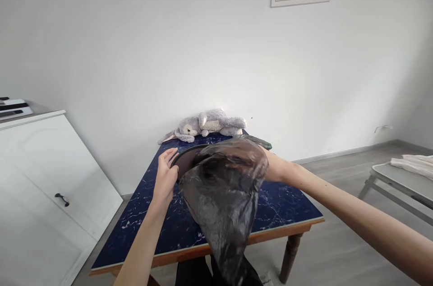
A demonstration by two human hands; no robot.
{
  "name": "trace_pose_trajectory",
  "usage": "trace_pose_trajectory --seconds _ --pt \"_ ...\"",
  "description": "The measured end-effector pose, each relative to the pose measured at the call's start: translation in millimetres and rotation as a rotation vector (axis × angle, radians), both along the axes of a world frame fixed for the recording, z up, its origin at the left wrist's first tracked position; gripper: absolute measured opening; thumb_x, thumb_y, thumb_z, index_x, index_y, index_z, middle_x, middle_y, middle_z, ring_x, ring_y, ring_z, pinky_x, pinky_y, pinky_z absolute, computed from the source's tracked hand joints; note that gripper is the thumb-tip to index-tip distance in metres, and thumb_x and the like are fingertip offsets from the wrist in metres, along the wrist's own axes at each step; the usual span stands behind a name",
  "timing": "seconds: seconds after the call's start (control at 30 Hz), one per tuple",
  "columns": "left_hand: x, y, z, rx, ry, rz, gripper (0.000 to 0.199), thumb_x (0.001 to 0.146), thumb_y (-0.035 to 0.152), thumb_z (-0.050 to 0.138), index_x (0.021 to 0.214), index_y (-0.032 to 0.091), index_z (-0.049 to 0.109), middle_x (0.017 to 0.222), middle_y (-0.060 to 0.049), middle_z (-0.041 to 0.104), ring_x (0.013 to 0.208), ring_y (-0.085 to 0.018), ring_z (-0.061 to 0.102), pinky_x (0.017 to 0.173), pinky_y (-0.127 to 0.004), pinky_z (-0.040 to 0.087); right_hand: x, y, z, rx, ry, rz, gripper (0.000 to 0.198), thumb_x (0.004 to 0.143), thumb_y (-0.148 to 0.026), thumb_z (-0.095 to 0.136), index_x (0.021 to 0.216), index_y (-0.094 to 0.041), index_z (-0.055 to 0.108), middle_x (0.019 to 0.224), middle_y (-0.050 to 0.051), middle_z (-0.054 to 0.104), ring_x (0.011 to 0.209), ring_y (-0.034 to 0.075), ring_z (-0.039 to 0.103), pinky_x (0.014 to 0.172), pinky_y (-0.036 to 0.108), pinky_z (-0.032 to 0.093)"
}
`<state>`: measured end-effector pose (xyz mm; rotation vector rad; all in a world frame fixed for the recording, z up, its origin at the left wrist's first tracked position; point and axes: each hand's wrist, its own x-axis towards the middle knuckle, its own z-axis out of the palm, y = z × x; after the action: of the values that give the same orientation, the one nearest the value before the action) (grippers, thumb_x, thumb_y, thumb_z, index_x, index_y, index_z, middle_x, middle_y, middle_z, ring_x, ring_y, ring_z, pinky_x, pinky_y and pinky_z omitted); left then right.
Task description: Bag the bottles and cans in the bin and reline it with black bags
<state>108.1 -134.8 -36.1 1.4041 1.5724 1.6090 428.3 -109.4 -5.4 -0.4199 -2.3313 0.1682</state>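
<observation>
My left hand (166, 171) is closed on the rim of a dark round bin (186, 159), with the thumb and fingers on its left edge. A thin black plastic bag (225, 205) covers the bin's right side and hangs down past the table's front edge. My right hand (252, 157) is at the bag's upper right, showing dimly through the film. It seems to grip the bag, though its fingers are mostly veiled. The bag hides most of the bin.
A blue marble-patterned table (142, 214) with a wooden edge stands before me. At its back lies a grey plush rabbit (209, 123), near another dark plastic piece (264, 143). A white cabinet (43, 196) stands left; a grey folding table (402, 182) with cloth stands right.
</observation>
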Motion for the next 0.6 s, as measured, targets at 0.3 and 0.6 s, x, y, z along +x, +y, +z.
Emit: trace_pose_trajectory --seconds 0.3,0.6 --pt "30.9 -29.7 24.1 0.315 0.183 0.027 0.030 0.099 0.018 0.057 0.126 0.030 0.061 0.171 -0.005 0.047 0.164 -0.027 0.037 0.136 -0.052 0.031 -25.7 -3.3 35.5 -0.504 0.205 0.103 0.032 0.102 -0.033 0.070 0.132 -0.023 0.073 0.132 0.010 0.078 0.122 0.027 0.075 0.109 0.048 0.061" --pt "75.7 -79.5 78.5 1.056 1.019 -0.531 0.020 0.103 0.025 0.051 0.117 0.020 0.064 0.099 -0.008 0.079 0.094 -0.024 0.075 0.099 -0.049 0.057 -62.7 -19.8 42.3 -0.396 -0.008 0.250 0.027 0.098 -0.017 0.067 0.124 -0.019 0.072 0.126 0.007 0.079 0.114 0.023 0.076 0.098 0.038 0.061"
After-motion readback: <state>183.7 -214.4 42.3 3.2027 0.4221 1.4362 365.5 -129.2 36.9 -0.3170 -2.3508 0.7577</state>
